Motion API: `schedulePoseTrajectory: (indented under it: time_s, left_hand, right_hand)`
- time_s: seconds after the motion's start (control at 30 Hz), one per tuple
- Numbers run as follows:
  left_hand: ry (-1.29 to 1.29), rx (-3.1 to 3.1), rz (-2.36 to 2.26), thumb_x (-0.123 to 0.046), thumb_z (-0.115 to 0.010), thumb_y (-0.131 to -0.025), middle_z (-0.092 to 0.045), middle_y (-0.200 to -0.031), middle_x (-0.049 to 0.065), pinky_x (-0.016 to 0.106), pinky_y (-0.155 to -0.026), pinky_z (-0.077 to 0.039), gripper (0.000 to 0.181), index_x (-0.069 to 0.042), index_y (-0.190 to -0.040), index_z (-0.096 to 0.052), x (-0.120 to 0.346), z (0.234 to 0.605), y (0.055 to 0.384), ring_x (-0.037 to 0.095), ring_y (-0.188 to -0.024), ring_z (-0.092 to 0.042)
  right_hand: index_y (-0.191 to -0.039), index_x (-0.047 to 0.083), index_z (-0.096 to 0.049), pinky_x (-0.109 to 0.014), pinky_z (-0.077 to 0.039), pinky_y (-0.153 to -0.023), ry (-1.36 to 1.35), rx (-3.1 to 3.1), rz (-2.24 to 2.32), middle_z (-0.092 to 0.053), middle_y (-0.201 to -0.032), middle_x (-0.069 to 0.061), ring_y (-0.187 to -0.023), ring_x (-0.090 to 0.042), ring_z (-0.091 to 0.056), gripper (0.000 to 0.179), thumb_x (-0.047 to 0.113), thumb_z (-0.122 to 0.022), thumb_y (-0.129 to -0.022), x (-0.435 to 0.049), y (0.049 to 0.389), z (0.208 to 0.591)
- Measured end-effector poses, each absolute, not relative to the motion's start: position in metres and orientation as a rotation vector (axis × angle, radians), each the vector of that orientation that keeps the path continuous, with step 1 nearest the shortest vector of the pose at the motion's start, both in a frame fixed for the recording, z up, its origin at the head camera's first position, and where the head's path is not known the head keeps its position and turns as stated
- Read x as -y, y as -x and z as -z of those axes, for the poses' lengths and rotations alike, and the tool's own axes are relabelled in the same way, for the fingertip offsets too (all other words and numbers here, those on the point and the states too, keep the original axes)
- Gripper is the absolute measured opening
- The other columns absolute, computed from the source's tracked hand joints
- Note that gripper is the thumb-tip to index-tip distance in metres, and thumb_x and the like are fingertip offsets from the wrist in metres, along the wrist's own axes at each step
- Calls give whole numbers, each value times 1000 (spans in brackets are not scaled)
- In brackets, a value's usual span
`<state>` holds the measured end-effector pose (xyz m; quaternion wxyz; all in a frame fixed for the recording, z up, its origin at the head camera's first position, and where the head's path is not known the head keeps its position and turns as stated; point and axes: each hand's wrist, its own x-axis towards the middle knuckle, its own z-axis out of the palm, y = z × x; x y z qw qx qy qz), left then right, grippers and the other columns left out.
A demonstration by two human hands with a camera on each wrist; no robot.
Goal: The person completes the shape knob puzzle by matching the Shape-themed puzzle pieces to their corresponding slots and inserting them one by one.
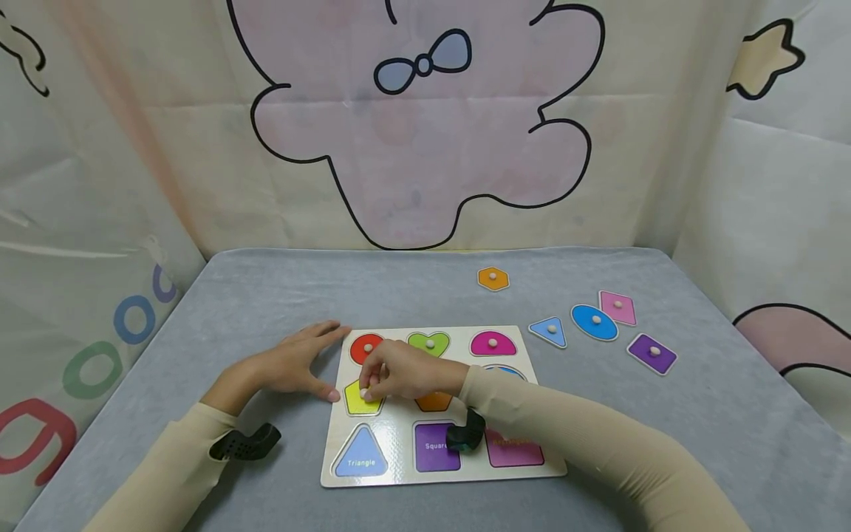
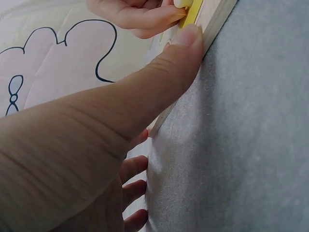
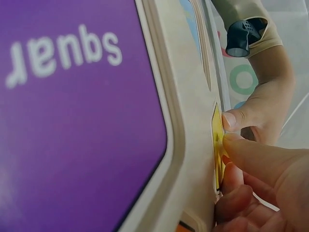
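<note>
My right hand (image 1: 407,371) reaches across a pale wooden shape puzzle board (image 1: 401,443). Thumb and fingers pinch the white knob of a yellow pentagon piece (image 1: 357,405), which sits at its place on the board's left side. The same yellow piece (image 3: 218,145) appears edge-on in the right wrist view. At the board's left edge lies my left hand (image 1: 290,366), fingers spread and thumb (image 2: 181,55) touching the rim near the pentagon. A red circle (image 1: 360,350), a green heart (image 1: 419,340) and a magenta half-circle (image 1: 501,347) with knobs sit along the top row.
Printed recesses for a triangle (image 1: 362,447) and a square (image 1: 432,458) show on the board. On the grey cloth lie an orange hexagon (image 1: 501,281), a blue triangle (image 1: 547,326), a blue oval (image 1: 585,319), a pink piece (image 1: 625,314) and a purple piece (image 1: 643,351).
</note>
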<state>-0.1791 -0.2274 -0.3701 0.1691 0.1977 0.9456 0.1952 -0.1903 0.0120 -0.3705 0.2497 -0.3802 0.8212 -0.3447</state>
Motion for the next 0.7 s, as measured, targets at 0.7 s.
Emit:
schedulePoseTrajectory:
  time_s: [0.7]
  left_hand:
    - [-558,-2679,-571,-53,-86,-74,-27,-164,22,76,-111,-29,110,-14,-160,-30,227,368,178,49,-148,-27]
  right_hand:
    - [-93,12,-75,-16,-38,-57,1036,-2220,908,-57,-73,6,-65,-6,-50,6,15,-78,-89,-12,190,366]
